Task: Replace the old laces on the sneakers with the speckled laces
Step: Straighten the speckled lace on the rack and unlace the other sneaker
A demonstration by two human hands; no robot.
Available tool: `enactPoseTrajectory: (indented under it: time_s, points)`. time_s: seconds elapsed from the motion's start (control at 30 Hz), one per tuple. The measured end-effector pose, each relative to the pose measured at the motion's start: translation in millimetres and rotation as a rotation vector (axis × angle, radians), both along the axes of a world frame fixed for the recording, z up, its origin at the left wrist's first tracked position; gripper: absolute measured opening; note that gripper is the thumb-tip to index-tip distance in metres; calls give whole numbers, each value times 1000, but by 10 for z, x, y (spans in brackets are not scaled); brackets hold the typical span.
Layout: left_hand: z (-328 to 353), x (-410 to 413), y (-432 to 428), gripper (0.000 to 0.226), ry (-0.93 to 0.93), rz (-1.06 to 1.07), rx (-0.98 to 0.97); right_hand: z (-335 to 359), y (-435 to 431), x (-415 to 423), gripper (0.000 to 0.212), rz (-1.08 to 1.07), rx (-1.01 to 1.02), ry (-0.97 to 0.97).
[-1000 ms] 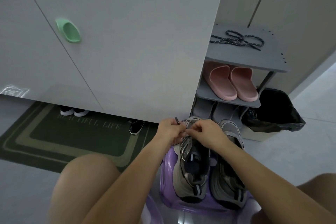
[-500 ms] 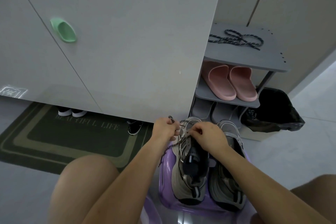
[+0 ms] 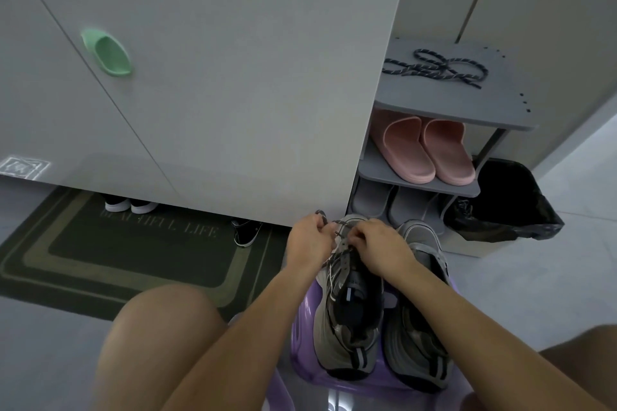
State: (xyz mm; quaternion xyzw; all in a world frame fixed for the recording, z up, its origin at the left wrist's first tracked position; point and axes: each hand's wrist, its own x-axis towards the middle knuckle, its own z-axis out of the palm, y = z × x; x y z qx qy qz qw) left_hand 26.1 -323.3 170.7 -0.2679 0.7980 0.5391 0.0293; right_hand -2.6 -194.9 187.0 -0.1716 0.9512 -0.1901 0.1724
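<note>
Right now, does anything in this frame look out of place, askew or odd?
Nothing damaged or spilled. The dark speckled lace lies loosely looped on the grey shoe rack's top shelf, and one black canvas shoe pokes out askew from under the white cabinet.

I find the left sneaker (image 3: 354,317) and right sneaker (image 3: 417,327) side by side on a stool (image 3: 302,327) between my knees, toes away from me. My left hand (image 3: 310,240) and right hand (image 3: 380,243) pinch the lace (image 3: 345,227) at the left sneaker's far end. Behind and to the right is a rack (image 3: 444,103), with loose laces (image 3: 437,72) on its top shelf and slippers (image 3: 427,150) on the shelf below. A bin (image 3: 507,200) stands right of the rack. A mat (image 3: 133,243) lies to the left, before the cupboard (image 3: 233,77).
</note>
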Motion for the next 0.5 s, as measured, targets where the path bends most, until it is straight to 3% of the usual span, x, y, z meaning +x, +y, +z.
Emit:
enactPoseTrajectory:
  time_s: [0.1,0.23,0.5]
  points:
    - [-43,3,-30,28,-8,-66,-198,-35,70,30,26,72,95,-12]
    - [-41,23,-32,26,-26,-149,-326,-60,88,20,28,77,116,-32]
    - [-129,-34,-5,27,8,-155,-282,-101,53,9,21,-30,23,-30]
